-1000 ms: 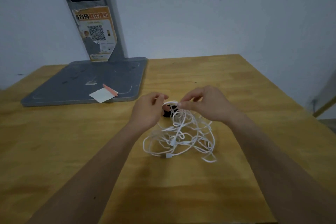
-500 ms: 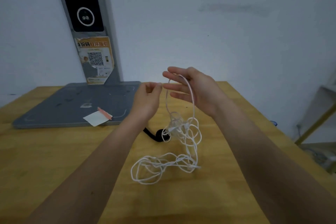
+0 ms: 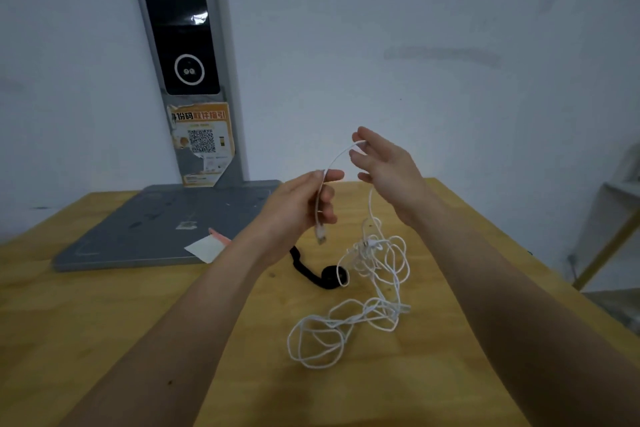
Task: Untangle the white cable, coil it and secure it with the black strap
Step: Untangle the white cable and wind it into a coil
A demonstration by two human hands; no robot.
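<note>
1. White cable (image 3: 349,329): mostly a loose tangle on the wooden desk (image 3: 104,305), upper part lifted clear, one strand arching between both hands.
2. Plug end (image 3: 320,234): dangled just below the left hand (image 3: 298,211), above the desk.
3. Left hand: gripped the cable near that end, pinched between thumb and curled fingers.
4. Right hand (image 3: 388,170): held up with fingers spread and fairly straight, cable draped over the fingers rather than clasped, falling from there to the tangle.
5. Black strap (image 3: 317,274): lay on the desk beside the tangle, rolled end touching one white loop.
6. Grey stand base (image 3: 156,229): sat at the far left of the desk, a white paper slip (image 3: 204,248) on its near edge.
7. Upright post with orange QR sticker (image 3: 202,142): rose against the wall.
</note>
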